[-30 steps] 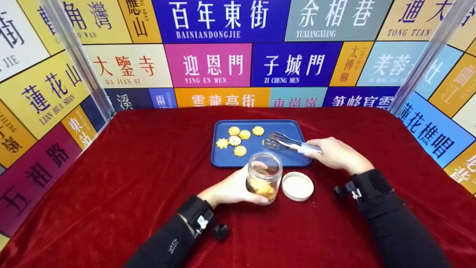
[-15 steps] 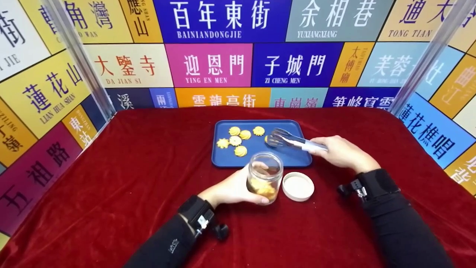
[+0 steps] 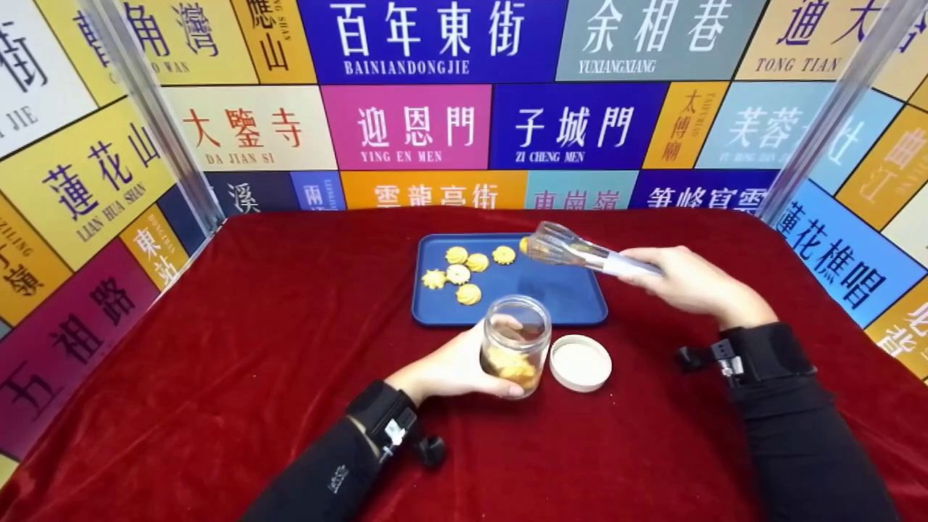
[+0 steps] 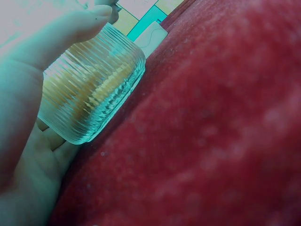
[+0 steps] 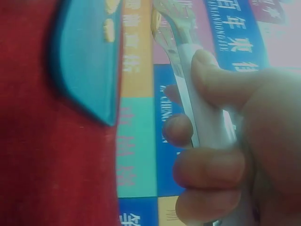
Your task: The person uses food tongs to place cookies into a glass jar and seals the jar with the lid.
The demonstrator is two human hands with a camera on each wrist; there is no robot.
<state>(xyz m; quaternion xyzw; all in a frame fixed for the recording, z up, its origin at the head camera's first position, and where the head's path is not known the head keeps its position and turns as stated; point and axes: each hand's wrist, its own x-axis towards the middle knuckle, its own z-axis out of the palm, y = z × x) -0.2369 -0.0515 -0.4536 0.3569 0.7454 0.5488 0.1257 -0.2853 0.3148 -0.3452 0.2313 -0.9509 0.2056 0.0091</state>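
Observation:
My left hand (image 3: 449, 368) grips a clear glass jar (image 3: 516, 348), its mouth uncovered and several yellow cookies (image 3: 511, 366) inside. The left wrist view shows the thumb and fingers around the ribbed jar (image 4: 94, 89). My right hand (image 3: 689, 279) holds tongs (image 3: 580, 250) with pale handles, fingers wrapped round them in the right wrist view. Between the tong tips is a yellow cookie (image 3: 525, 245), raised above the blue tray (image 3: 565, 304). On the tray's left half lie several swirled cookies (image 3: 468, 293).
A round cream lid (image 3: 581, 362) lies just right of the jar on the red velvet cloth (image 3: 290, 326). Behind the table stands a wall of colourful sign panels (image 3: 406, 127), with transparent posts (image 3: 819, 123) at the corners.
The tongs have closed on the cookie at the tray's right side and lifted it. My right hand has moved up and to the right. The left hand and jar stay put.

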